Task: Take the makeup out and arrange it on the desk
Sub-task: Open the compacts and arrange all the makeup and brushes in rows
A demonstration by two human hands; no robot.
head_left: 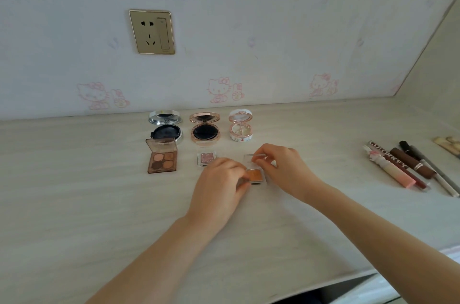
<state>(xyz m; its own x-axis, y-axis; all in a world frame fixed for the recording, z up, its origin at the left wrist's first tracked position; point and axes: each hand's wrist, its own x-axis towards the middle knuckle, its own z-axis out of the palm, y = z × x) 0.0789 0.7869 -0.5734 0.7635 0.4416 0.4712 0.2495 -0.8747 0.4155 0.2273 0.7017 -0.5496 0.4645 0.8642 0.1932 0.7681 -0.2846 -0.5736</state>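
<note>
A small clear case of orange eyeshadow (254, 175) lies on the pale desk (74, 191), its lid tipped up. My left hand (219, 184) pinches the case's left side and my right hand (281, 164) holds the clear lid at its top edge. To the left lie a small pink glitter eyeshadow (206, 158) and a brown four-colour palette (162, 159), both open. Behind them stand three open compacts in a row: a silver one (166, 126), a rose-gold one (205, 129) and a white flowered one (241, 125).
Several lip tubes and pencils (408, 166) lie side by side at the right of the desk, with a beige item (448, 144) past them at the frame's edge. The wall with a gold socket (152, 32) runs just behind the compacts. The desk's front edge (348, 276) falls away at lower right.
</note>
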